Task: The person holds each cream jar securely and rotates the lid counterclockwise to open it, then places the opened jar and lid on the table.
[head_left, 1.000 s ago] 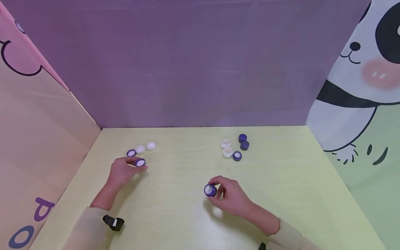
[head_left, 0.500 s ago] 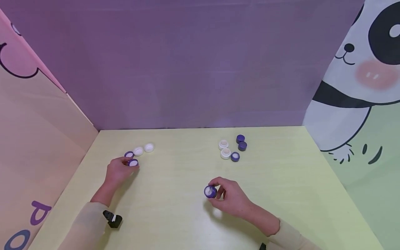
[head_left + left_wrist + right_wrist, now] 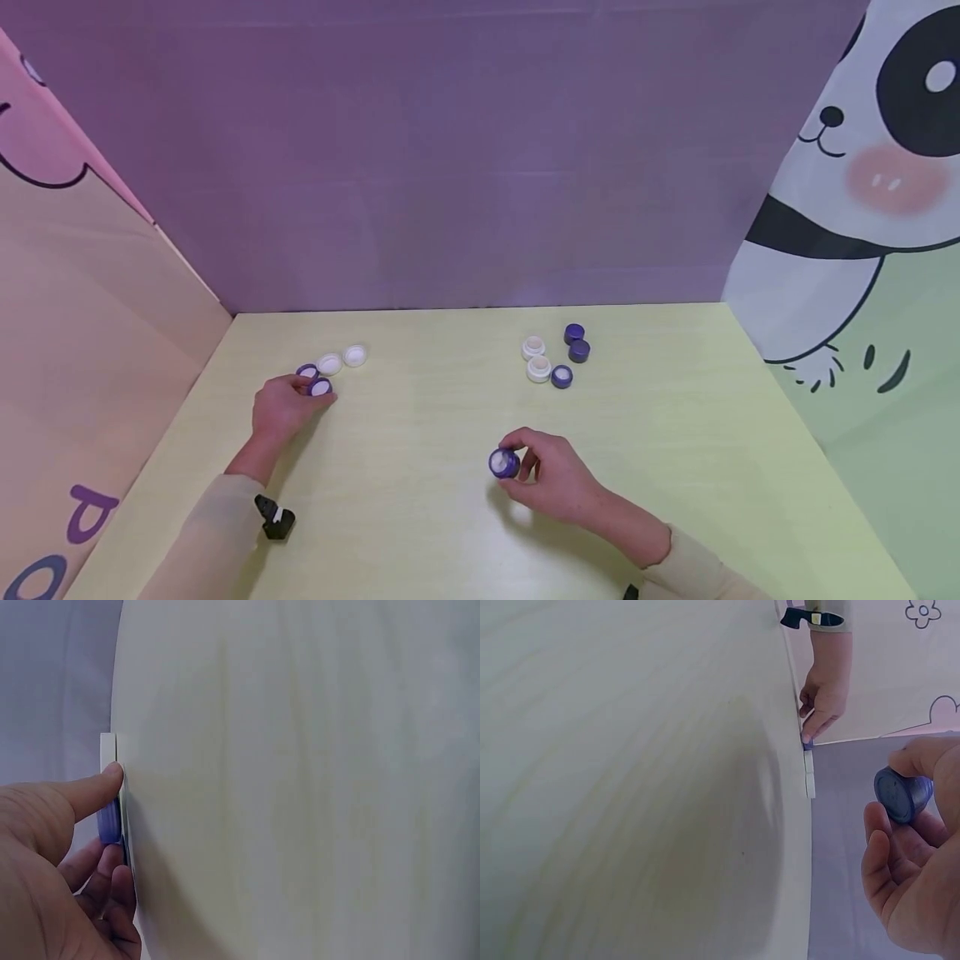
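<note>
In the head view, my left hand [image 3: 281, 408] is low over the left side of the table, thumb and fingers around a purple lid [image 3: 320, 387] with a white inside. A second purple lid [image 3: 307, 372] lies just behind it, partly hidden by the fingers. Two white lids [image 3: 329, 364] continue that row to the right. My right hand [image 3: 551, 475] pinches a small purple jar [image 3: 503, 462] above the table, its whitish mouth tilted towards the head camera. The right wrist view shows the base of this jar [image 3: 897, 796] between thumb and fingers.
Back right of centre stand two white jars [image 3: 537, 369], one purple jar [image 3: 562, 377] with a whitish top and two plain purple pieces [image 3: 578, 351]. A purple wall [image 3: 480, 167] rises behind the table [image 3: 420, 500], with printed panels at both sides.
My left hand has brought its purple lid leftwards, closer to the other purple lid. My right hand keeps the jar almost still. The head view has shifted slightly.
</note>
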Tool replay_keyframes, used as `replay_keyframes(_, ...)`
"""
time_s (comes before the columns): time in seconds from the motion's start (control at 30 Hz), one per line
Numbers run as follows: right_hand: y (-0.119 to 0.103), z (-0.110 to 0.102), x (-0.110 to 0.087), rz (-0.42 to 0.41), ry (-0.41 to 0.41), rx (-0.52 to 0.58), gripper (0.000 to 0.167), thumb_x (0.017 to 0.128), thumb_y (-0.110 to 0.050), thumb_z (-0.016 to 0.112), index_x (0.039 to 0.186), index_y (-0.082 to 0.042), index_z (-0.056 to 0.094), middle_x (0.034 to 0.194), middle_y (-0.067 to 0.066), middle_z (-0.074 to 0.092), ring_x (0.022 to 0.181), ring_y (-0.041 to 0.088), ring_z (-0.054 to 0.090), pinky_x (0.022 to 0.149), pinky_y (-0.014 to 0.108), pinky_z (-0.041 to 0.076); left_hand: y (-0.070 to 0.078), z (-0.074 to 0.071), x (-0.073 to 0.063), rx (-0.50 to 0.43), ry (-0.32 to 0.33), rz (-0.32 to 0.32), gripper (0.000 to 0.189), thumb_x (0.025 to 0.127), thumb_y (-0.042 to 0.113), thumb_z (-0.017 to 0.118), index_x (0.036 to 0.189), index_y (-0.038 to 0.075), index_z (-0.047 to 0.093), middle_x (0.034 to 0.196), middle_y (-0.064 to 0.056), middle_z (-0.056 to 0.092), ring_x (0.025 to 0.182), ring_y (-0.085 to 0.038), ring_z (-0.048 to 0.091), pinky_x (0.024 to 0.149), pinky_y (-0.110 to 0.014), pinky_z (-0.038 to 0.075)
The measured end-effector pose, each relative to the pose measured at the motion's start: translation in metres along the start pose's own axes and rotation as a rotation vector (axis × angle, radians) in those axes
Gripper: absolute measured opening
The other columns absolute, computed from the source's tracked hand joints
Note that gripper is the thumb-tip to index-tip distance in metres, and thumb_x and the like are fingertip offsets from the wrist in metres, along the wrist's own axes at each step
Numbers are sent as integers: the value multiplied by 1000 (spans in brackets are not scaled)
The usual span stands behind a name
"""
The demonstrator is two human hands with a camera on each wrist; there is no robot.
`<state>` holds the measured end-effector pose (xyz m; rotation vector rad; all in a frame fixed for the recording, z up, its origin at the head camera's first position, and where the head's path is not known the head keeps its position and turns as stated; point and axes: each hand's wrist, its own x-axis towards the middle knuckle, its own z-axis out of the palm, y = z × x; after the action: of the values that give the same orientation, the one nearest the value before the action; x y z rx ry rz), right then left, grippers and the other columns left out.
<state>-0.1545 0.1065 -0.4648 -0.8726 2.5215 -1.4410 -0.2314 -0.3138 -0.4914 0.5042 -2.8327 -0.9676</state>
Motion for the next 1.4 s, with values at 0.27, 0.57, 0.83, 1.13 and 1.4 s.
replay_keyframes(0.27, 2, 3, -1, -13, -6, -8, 34, 78, -5, 79, 106, -17, 63, 94, -11, 64, 67, 6, 58, 52, 23, 48, -2, 1, 4, 7, 12, 1, 55, 75, 37, 83, 106, -5, 66, 92, -17, 67, 87, -32, 60, 66, -36, 44)
replay_keyframes(0.57, 2, 5, -1, -1, -24, 8, 33, 80, -6, 78, 107, -17, 63, 96, -10, 64, 69, 6, 57, 53, 23, 48, 1, -1, 7, 15, -7, -15, 59, 74, 39, 83, 109, -4, 65, 98, -21, 68, 91, -35, 63, 66, -38, 45)
replay_keyframes(0.83, 3, 4, 0, 2, -11, 11, 34, 79, -5, 79, 107, -16, 62, 97, -9, 64, 69, 7, 58, 54, 24, 49, 3, -1, 7, 35, -24, -25, 59, 76, 39, 82, 110, -4, 64, 100, -21, 67, 94, -36, 61, 70, -41, 46)
replay_keyframes(1.13, 9, 1, 4, 45, 46, 8, 39, 76, 2, 78, 107, -13, 59, 96, -5, 64, 65, 7, 58, 56, 25, 50, 5, -3, 6, 36, -35, -23, 57, 76, 36, 83, 111, -5, 63, 99, -21, 67, 93, -35, 62, 74, -43, 48)
replay_keyframes(1.4, 14, -7, 12, 174, 200, 25, 39, 73, -1, 82, 105, -10, 62, 92, 0, 59, 62, 12, 55, 53, 24, 46, 8, -8, 3, 37, -9, 10, 58, 76, 37, 82, 111, -5, 62, 98, -20, 66, 88, -34, 60, 67, -38, 45)
